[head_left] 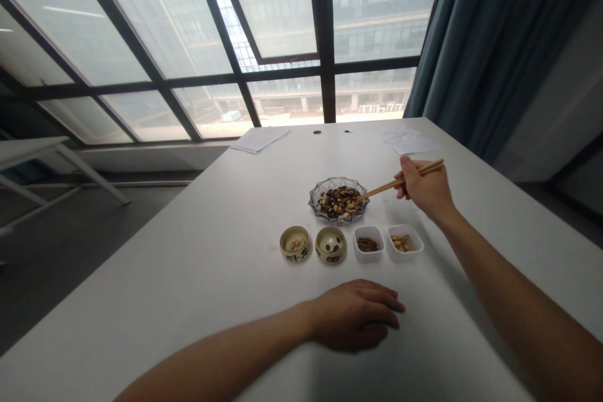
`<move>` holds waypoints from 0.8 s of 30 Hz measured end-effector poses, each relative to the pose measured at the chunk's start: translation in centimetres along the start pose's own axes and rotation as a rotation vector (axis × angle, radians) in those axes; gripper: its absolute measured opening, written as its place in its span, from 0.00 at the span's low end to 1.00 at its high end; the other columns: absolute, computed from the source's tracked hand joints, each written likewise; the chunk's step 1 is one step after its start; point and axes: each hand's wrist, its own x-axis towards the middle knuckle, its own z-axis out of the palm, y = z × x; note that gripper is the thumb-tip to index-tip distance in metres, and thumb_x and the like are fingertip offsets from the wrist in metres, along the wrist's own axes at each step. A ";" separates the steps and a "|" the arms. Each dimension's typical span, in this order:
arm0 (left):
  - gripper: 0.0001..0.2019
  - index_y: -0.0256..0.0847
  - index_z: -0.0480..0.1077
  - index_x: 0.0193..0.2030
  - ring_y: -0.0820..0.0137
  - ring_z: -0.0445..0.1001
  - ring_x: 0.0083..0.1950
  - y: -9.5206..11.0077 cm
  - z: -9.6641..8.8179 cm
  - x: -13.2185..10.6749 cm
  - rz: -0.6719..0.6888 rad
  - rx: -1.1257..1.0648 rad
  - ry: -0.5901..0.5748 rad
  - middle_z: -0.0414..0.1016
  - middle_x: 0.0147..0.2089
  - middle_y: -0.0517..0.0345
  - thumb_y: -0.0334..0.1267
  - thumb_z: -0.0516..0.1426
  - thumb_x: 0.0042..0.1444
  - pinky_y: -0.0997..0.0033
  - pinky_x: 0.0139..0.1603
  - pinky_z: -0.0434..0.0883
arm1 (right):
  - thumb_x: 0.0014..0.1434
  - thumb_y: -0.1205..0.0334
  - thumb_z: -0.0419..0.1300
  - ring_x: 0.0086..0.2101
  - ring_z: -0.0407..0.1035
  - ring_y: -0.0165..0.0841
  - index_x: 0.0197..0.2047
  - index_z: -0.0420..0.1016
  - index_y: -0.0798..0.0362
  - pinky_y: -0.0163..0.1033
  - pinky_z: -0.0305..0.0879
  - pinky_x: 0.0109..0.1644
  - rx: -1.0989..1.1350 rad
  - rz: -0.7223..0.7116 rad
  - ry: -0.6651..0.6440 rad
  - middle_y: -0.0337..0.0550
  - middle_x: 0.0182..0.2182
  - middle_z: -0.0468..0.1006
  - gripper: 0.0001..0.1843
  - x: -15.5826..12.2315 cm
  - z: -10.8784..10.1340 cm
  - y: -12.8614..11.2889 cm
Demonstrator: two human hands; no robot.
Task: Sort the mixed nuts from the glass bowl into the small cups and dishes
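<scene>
My right hand (425, 188) is closed around a pair of wooden chopsticks (389, 185). Their tips reach into a clear glass bowl with a scalloped rim (315, 206), among mixed nuts and seeds (340, 201). Whether the tips pinch a piece is too small to tell. In front of the bowl stand two cream ceramic bowls, one with pale nuts (298, 244), the other with a few dark seeds (335, 247). Beside them, one white square dish holds brown strips (367, 244), another yellowish nuts (400, 242). My left hand (358, 316) rests on the table, fingers stretched out, holding nothing.
The white table (198, 264) runs toward a wall of windows. Papers lie at its far left (260, 139) and far right (409, 139). A small dark disc (317, 132) sits near the back edge. A blue curtain (475, 44) hangs at right; another white table (31, 149) stands at left.
</scene>
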 end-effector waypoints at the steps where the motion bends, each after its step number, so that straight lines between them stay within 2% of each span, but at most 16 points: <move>1: 0.12 0.39 0.76 0.52 0.63 0.72 0.70 0.0 0.0 0.0 -0.001 0.001 0.003 0.78 0.64 0.48 0.35 0.56 0.66 0.65 0.73 0.66 | 0.66 0.37 0.62 0.12 0.66 0.30 0.25 0.77 0.55 0.32 0.60 0.13 0.020 0.004 0.001 0.44 0.13 0.74 0.30 0.2 -0.3 -0.4; 5: 0.12 0.39 0.76 0.52 0.63 0.72 0.70 0.1 0.0 0.0 -0.002 -0.005 0.006 0.77 0.64 0.48 0.35 0.56 0.65 0.66 0.73 0.66 | 0.63 0.37 0.65 0.12 0.65 0.29 0.25 0.77 0.56 0.32 0.58 0.13 0.110 0.087 -0.064 0.45 0.13 0.74 0.29 1.0 -2.5 -2.2; 11: 0.12 0.40 0.76 0.52 0.64 0.72 0.70 0.2 -0.1 0.0 -0.017 -0.023 -0.002 0.77 0.64 0.48 0.35 0.56 0.65 0.66 0.74 0.66 | 0.57 0.34 0.69 0.12 0.63 0.27 0.24 0.77 0.57 0.30 0.55 0.13 0.138 0.220 -0.344 0.46 0.13 0.73 0.31 1.3 -5.7 -3.8; 16: 0.12 0.40 0.76 0.52 0.63 0.71 0.70 0.1 -0.2 0.1 -0.016 -0.028 -0.010 0.77 0.64 0.47 0.34 0.57 0.64 0.64 0.74 0.65 | 0.58 0.35 0.68 0.13 0.65 0.29 0.26 0.78 0.57 0.31 0.56 0.14 0.078 0.244 -0.526 0.45 0.13 0.74 0.30 1.2 -6.0 -3.3; 24: 0.12 0.41 0.76 0.53 0.62 0.71 0.70 0.0 -0.1 0.0 -0.026 -0.039 -0.014 0.77 0.64 0.48 0.35 0.57 0.64 0.62 0.73 0.66 | 0.55 0.34 0.70 0.15 0.68 0.32 0.28 0.80 0.56 0.33 0.58 0.15 0.027 0.291 -0.560 0.48 0.16 0.77 0.30 1.3 -6.1 -2.9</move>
